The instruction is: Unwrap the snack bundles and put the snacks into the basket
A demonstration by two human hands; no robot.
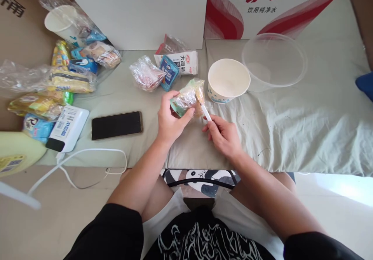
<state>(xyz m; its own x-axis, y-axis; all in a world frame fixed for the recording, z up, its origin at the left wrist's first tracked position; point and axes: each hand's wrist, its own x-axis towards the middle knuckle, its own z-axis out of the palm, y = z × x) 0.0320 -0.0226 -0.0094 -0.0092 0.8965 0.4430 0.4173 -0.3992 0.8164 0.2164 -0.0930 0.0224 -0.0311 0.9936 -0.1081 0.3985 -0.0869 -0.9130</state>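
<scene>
- A clear lid (274, 60) lay well beyond the right hand (223, 136), nothing in it; a paper bowl (229, 79) stood just beyond both hands and looked empty.
- The left hand (169, 120) was clamped on a wrapped snack (188, 99), held just short of the bowl.
- The right hand pinched a small white cutter (205, 112); its long axis slanted up-left, tip touching the wrapper's right edge.

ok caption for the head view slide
Left hand grips a snack packet while right hand holds a white tool against it.
</scene>
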